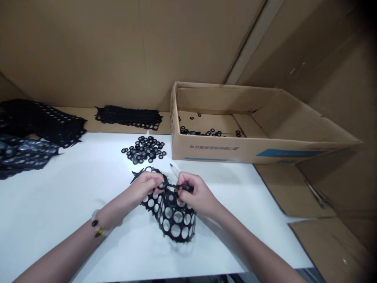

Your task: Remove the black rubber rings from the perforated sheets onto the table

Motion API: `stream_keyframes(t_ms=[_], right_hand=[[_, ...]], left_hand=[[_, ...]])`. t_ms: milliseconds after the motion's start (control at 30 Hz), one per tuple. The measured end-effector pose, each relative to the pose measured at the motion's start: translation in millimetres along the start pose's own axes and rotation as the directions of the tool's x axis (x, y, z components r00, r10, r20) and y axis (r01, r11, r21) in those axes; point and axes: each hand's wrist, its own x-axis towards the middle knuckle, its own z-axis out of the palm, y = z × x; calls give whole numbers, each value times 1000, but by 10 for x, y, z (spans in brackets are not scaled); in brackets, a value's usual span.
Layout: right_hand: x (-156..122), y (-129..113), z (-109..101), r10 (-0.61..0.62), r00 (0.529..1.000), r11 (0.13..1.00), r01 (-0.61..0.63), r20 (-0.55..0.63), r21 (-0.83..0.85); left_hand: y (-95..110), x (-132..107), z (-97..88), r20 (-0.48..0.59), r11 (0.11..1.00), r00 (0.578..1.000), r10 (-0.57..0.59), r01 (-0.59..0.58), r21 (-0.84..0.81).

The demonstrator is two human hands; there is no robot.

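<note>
The place looks like a small workshop or a hand-sorting station, its bench a plain white table [132,251] boxed in by bare cardboard walls [118,51]. Loose small black rings [145,148] lie heaped on the tabletop, more sit inside an open printed carton [212,149], and perforated black sheets [129,116] lie along the back and at the left, beyond a perforated strip [172,221] held by hand.

Left hand [151,184] and right hand [191,193] grip a perforated black sheet [171,220] over a white table [73,177], small black rings [144,150] heaped beyond the left, an open cardboard box [218,151] beyond the right.
</note>
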Motion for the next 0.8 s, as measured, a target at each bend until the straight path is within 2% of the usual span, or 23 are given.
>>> stream_keyframes(t_ms=[67, 133, 200, 267, 300, 367, 433, 500, 600, 733, 767, 800], right_hand=[[18, -7, -78, 12, 999, 1000, -11, -29, 14], [39, -16, -173, 16, 997, 999, -12, -77, 46], [54, -23, -244, 16, 995, 997, -7, -103, 82], [59, -24, -262, 24, 995, 994, -14, -94, 105], [57, -22, -249, 29, 996, 994, -20, -82, 104], [50, -9, -194, 36, 998, 995, -30, -51, 96], [44, 12, -127, 35, 999, 995, -33, -18, 94], [45, 38, -79, 36, 999, 994, -37, 11, 101], [56, 64, -58, 54, 998, 993, -56, 20, 105], [65, 47, -79, 56, 998, 994, -59, 37, 87], [63, 36, -82, 44, 998, 995, -49, 54, 91], [58, 23, -85, 34, 996, 994, -42, 78, 104]], left_hand=[[96, -4, -50, -50, 992, 993, 104, -107, -63], [213, -19, -153, -177, 975, 964, 199, -212, -59], [308, -41, -294, -308, 967, 918, 251, -224, 122], [341, -57, -436, -397, 903, 866, 303, -129, 409], [332, -55, -497, -427, 826, 836, 343, -52, 562], [278, -25, -590, -440, 602, 791, 425, 116, 790], [217, 45, -661, -419, 354, 768, 484, 266, 897], [185, 146, -729, -409, 262, 773, 485, 318, 911], [207, 291, -806, -412, 258, 777, 476, 324, 910], [260, 312, -723, -441, 291, 731, 521, 333, 897], [263, 278, -659, -418, 328, 747, 516, 279, 903], [262, 232, -583, -364, 384, 792, 490, 179, 906]])
